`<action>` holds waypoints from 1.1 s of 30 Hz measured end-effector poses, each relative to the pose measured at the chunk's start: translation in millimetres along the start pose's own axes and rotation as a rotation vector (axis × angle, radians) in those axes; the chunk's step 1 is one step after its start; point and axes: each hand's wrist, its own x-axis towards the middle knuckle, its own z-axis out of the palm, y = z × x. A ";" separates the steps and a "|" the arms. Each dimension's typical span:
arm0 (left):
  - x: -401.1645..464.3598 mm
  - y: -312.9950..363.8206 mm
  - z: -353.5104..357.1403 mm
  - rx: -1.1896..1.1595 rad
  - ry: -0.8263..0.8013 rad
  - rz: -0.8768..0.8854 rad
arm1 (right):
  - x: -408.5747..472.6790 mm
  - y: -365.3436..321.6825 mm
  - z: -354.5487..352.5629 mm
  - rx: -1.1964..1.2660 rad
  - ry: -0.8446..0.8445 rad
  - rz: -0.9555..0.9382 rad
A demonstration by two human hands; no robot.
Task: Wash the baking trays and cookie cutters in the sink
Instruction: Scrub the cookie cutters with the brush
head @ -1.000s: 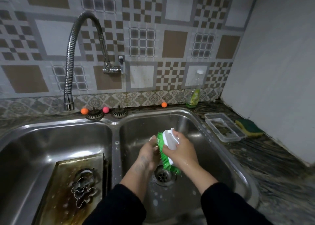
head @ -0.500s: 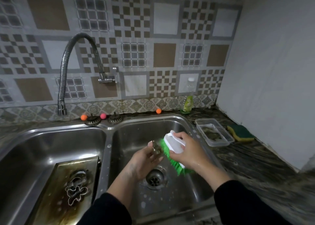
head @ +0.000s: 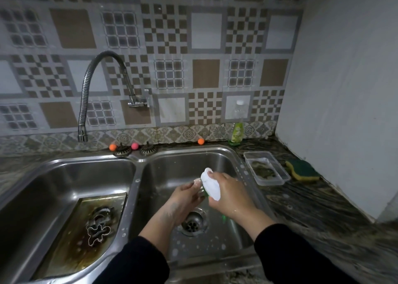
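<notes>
The double sink [head: 137, 161] was brushed stainless steel, satiny with soft glare and flecked with water drops. The baking tray [head: 71, 240] in its left basin was metal, dulled by brown burnt-on stains, and the cookie cutters [head: 98, 233] on it were thin bright metal strip. The tap [head: 86, 94] had a ribbed, glossy chrome hose. The brush [head: 211, 187] had a smooth white plastic back and green plastic bristles. The worktop [head: 312, 208] looked like polished, veined dark stone. A clear plastic container [head: 280, 171] sat beside a sponge [head: 301, 169] with a rough green scouring face over yellow foam. The wall tiles [head: 204, 29] were matt.
</notes>
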 end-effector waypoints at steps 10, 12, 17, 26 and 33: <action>11.1 -19.5 13.3 0.228 0.144 0.005 | -15.9 21.9 3.6 -0.003 -0.052 -0.036; 12.9 -23.9 21.0 0.377 0.138 0.043 | -17.3 35.9 -3.9 -0.065 -0.040 0.009; 14.6 -33.1 48.7 1.009 0.136 0.288 | -31.7 86.9 -24.9 -0.003 0.000 0.334; 11.6 -50.0 75.1 1.148 0.079 0.367 | -75.4 149.0 -35.2 -0.030 0.007 0.629; 13.3 -50.4 71.7 1.161 0.066 0.337 | -69.1 135.2 -42.7 -0.292 -0.017 0.623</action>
